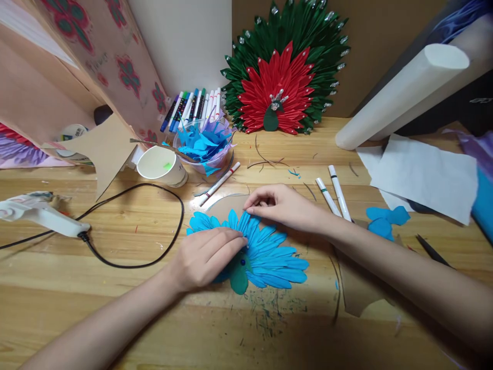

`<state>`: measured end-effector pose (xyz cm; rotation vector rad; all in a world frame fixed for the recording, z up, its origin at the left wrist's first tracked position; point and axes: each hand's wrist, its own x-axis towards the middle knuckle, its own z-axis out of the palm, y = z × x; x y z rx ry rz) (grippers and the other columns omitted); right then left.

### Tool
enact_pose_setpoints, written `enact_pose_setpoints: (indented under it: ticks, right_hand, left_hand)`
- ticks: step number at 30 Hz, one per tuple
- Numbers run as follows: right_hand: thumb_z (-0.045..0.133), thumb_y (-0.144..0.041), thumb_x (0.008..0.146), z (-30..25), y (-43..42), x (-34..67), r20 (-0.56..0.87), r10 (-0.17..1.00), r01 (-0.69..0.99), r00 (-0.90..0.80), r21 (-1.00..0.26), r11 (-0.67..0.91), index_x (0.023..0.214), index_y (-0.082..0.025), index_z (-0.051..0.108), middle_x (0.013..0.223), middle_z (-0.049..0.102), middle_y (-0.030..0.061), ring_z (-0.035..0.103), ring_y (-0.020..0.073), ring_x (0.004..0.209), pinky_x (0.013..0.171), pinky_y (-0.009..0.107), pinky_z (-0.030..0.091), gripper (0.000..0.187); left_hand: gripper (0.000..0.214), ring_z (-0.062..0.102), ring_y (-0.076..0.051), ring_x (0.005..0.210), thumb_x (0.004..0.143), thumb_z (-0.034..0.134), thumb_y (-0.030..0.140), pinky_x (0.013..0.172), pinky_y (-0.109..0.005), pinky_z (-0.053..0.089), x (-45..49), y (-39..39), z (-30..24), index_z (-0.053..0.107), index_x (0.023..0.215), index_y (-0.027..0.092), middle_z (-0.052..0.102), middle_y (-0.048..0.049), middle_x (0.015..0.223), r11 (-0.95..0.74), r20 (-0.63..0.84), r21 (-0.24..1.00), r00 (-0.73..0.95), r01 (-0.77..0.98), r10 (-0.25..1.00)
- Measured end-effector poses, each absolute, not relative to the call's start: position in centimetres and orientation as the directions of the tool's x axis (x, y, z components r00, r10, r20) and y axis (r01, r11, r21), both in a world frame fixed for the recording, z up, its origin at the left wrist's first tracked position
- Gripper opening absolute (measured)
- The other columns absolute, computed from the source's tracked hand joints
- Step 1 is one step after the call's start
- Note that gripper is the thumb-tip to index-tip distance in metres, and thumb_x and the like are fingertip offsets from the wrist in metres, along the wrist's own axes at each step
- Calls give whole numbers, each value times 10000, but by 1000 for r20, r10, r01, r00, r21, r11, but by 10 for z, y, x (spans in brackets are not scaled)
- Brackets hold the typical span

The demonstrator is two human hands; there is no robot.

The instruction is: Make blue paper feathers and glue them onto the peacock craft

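Observation:
A small paper peacock point(277, 264) lies on the table, with a fan of blue crepe-paper petals, a dark green body point(239, 281) and a dark blue bead eye. Its cardboard backing point(227, 204) shows behind the top petals. My left hand point(208, 257) rests over its left side, fingers pressed together, with the fingertips gripping near the peacock's head; what lies under them is hidden. At the top of the fan, my right hand point(271, 204) pinches the tip of a blue paper petal point(245, 218) between thumb and forefinger.
A corded white glue gun point(50, 216) lies left, its cable looping across the table. Behind are a paper cup point(162, 165), a tub of blue paper pieces point(204, 146) and a red-and-green peacock point(285, 77). Markers point(338, 192), cardboard point(358, 288) and scissors point(431, 251) lie right.

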<state>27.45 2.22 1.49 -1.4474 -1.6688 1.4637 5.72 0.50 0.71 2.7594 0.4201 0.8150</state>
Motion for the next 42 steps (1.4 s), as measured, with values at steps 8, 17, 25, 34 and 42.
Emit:
enact_pose_setpoints:
  ticks: [8,17,25,34,42]
  right_hand:
    - [551,-186,740,13,20,272,-195,928,469,-319,-883,-24,798,-153,649,639,582,0,464,88,556,511,212,340,119]
    - [520,-179,780,17,16,273,0,937,585,-349,-781,218,838,-178,616,802,588,30,506,117,680,622,241,383,112]
    - [516,-177,817,30,33,278,151,637,468,-756,-555,688,832,-171,605,867,549,57,472,164,861,748,293,383,90]
    - [434,-180,874,32,41,269,65,520,462,-851,-376,803,761,-149,609,800,543,53,441,152,796,678,270,360,211]
    - [389,-197,892,24,44,270,146,498,445,-855,-287,848,774,-148,600,785,548,55,432,155,755,651,278,352,246]
  left_hand:
    - [264,595,-131,943,830,490,89,808,-244,489,56,5,-5,548,1082,142,651,-65,993,-844,431,422,745,332,509]
    - [232,608,-121,892,846,476,113,778,-239,487,61,6,-5,558,1054,180,663,-42,950,-814,425,436,709,384,562]
    - [227,593,-126,916,851,468,101,803,-248,470,61,6,-3,547,1055,162,651,-59,989,-815,421,447,718,368,555]
    - [223,591,-114,898,854,460,99,797,-234,469,61,7,-5,540,1052,164,651,-49,972,-808,431,466,705,360,563]
    - [205,596,-117,872,846,472,96,781,-232,467,62,7,-4,553,1023,162,651,-46,948,-797,418,475,701,374,578]
